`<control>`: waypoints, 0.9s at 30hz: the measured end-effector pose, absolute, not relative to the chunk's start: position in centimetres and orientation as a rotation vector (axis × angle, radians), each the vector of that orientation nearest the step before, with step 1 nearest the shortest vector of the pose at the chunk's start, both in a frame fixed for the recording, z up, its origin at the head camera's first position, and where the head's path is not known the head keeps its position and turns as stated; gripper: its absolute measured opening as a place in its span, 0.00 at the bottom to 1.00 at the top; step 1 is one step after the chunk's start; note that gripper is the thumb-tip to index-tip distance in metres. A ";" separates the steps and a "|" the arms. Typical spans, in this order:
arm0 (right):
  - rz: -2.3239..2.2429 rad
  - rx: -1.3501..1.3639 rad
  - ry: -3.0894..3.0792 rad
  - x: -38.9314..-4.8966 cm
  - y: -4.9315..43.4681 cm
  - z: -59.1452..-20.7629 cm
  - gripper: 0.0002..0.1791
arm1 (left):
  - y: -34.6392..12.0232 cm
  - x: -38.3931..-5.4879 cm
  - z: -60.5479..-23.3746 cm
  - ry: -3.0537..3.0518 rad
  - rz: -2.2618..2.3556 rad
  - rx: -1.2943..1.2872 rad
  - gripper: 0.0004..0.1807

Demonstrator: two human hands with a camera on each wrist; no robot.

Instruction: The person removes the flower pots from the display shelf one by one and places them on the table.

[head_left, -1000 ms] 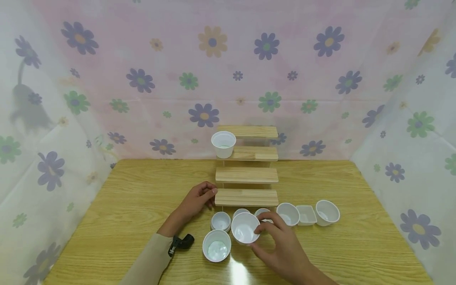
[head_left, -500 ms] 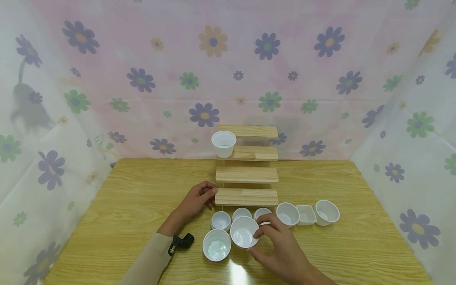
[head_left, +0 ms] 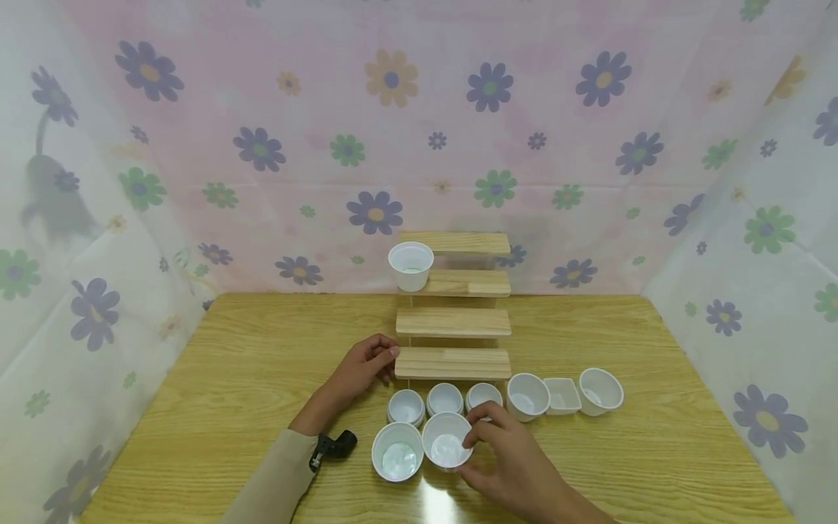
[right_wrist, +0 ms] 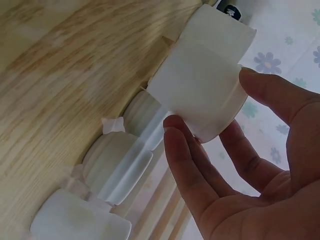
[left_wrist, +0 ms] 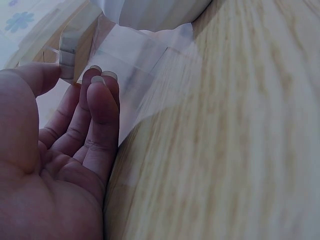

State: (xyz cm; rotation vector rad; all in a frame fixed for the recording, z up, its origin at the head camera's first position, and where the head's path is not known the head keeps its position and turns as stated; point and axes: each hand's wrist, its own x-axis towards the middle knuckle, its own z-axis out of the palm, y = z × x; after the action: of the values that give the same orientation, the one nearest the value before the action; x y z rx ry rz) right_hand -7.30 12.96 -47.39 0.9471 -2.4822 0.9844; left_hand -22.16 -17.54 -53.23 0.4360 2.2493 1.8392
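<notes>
My right hand [head_left: 513, 455] pinches the rim of a round white plastic cup [head_left: 447, 440] between thumb and fingertips, low at the front of the table. A similar cup [head_left: 398, 453] stands directly to its left. In the right wrist view, the thumb and fingers [right_wrist: 182, 150] lie around the held cup [right_wrist: 195, 90], which overlaps the other cup. My left hand [head_left: 366, 362] is at the left end of the lowest board of a tiered wooden shelf rack [head_left: 453, 364]. In the left wrist view, its thumb presses the board end [left_wrist: 70, 55], with the other fingers bent beside the clear side panel [left_wrist: 145, 65].
Several small white cups, one of them this cup [head_left: 445, 399], line up before the rack. Farther right stand a round cup [head_left: 528, 395], a square cup [head_left: 562, 395] and another round cup [head_left: 601, 391]. One cup [head_left: 411, 266] sits on an upper tier. A flowered cloth [head_left: 432, 160] hangs behind.
My right hand has brought the cup down and toward the front, beside the left cup, uncovering the small cups behind it. The left hand stays at the rack.
</notes>
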 end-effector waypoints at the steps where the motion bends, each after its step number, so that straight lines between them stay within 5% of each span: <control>1: 0.978 0.948 -2.485 -7.3 13.0 -47.4 0.25 | -17.5 -22.1 -53.2 2.250 1.840 0.433 0.14; 27: 0.882 0.899 -2.637 -7.6 13.4 -46.6 0.26 | -17.3 -22.3 -53.3 2.212 1.888 0.435 0.15</control>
State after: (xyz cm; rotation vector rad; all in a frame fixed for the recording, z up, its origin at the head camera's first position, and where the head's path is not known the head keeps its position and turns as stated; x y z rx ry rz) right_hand -7.56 13.39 -46.64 0.8987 -2.6375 0.8821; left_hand -22.27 -17.32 -53.28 0.4355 2.2116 1.8877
